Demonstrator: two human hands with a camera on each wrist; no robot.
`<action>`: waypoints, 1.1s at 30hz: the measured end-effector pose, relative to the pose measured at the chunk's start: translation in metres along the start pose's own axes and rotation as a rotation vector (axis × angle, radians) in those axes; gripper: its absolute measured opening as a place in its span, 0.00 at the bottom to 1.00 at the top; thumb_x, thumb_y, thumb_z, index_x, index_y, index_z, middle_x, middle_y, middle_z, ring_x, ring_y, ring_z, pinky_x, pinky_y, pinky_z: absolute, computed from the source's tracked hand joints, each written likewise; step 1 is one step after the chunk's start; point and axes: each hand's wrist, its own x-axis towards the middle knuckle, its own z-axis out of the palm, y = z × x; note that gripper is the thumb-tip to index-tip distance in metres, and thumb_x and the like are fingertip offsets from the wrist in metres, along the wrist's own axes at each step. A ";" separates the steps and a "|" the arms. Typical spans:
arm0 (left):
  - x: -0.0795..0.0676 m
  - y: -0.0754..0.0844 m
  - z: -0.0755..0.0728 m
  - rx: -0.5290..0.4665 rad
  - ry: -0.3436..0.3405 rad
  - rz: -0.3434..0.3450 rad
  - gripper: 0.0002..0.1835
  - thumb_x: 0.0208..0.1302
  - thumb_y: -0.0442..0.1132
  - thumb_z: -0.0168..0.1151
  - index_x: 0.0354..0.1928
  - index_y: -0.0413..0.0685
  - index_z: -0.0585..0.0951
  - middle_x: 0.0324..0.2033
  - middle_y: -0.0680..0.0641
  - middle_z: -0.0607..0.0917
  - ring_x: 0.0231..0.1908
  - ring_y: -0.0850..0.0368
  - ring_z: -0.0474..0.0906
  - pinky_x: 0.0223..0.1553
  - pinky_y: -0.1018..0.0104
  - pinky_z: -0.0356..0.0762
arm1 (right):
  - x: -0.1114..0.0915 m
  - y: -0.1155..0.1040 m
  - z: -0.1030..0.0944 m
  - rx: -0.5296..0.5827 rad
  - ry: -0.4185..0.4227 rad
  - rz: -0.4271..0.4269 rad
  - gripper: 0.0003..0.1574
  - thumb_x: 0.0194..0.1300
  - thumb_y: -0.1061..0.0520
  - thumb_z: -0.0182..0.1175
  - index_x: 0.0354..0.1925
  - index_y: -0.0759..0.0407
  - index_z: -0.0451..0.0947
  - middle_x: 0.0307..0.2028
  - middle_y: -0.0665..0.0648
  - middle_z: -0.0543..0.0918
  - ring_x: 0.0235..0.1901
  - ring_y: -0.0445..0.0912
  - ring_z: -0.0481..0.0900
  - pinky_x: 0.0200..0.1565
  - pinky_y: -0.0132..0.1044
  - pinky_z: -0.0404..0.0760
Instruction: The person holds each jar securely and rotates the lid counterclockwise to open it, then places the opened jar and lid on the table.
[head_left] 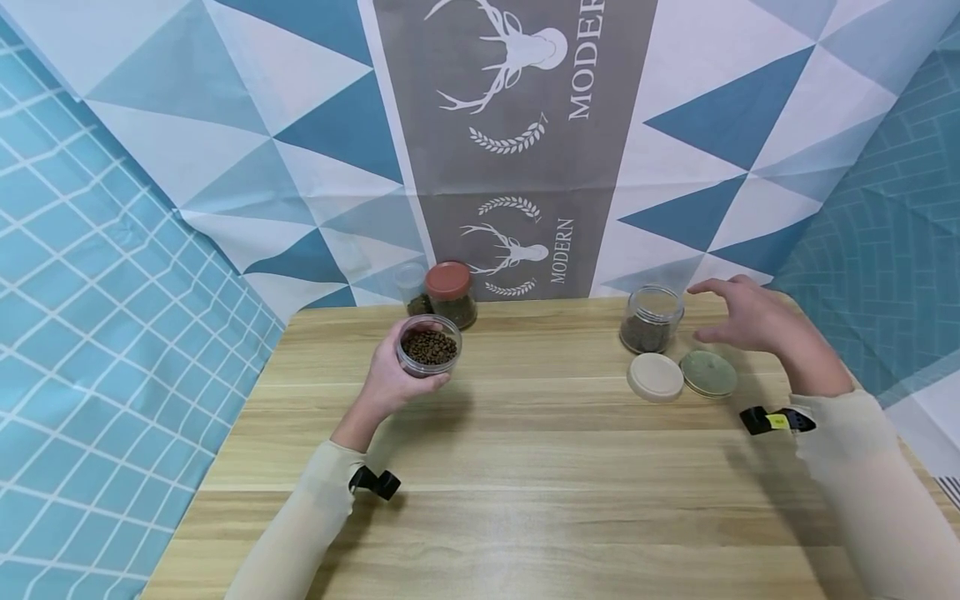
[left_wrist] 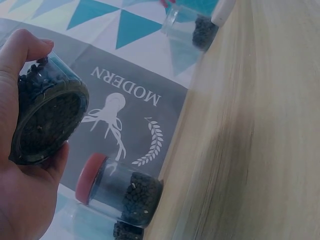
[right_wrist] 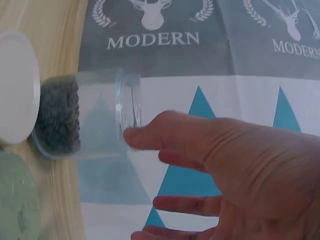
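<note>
My left hand (head_left: 387,377) grips a lidless clear jar (head_left: 429,343) of brown pellets, held above the table with its mouth toward the head camera. In the left wrist view, thumb and fingers wrap round this jar (left_wrist: 50,107). On the right, another lidless clear jar (head_left: 649,323), partly filled with dark pellets, stands upright near the table's back edge. Beside it is my right hand (head_left: 757,321), fingers spread and holding nothing. The right wrist view shows the thumb close to the rim of that jar (right_wrist: 95,112); whether they touch I cannot tell.
A white lid (head_left: 655,377) and a green lid (head_left: 708,373) lie in front of the right jar. Behind my left hand stand a red-lidded jar (head_left: 452,298) and a smaller clear container (head_left: 412,283), both against the patterned backdrop (head_left: 517,167). The wooden table (head_left: 525,467) spreads out in front.
</note>
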 end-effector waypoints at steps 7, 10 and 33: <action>-0.001 -0.001 0.003 -0.023 0.009 -0.003 0.48 0.45 0.25 0.84 0.72 0.30 0.74 0.65 0.27 0.85 0.60 0.73 0.79 0.70 0.80 0.73 | -0.003 -0.012 0.004 0.085 0.060 -0.043 0.52 0.71 0.55 0.76 0.84 0.66 0.63 0.75 0.86 0.65 0.73 0.80 0.65 0.60 0.82 0.76; -0.001 -0.002 0.004 -0.017 0.007 0.004 0.48 0.46 0.25 0.84 0.72 0.30 0.74 0.65 0.27 0.85 0.61 0.72 0.79 0.70 0.80 0.72 | -0.004 -0.018 0.007 0.111 0.100 -0.051 0.53 0.70 0.56 0.76 0.84 0.65 0.63 0.75 0.85 0.65 0.73 0.79 0.65 0.60 0.81 0.76; 0.006 0.002 0.028 -0.048 -0.040 0.045 0.47 0.45 0.25 0.85 0.70 0.30 0.72 0.65 0.28 0.85 0.62 0.65 0.80 0.71 0.78 0.74 | 0.005 -0.074 0.023 0.221 0.247 -0.165 0.56 0.68 0.49 0.81 0.85 0.55 0.67 0.71 0.75 0.71 0.61 0.70 0.78 0.42 0.43 0.82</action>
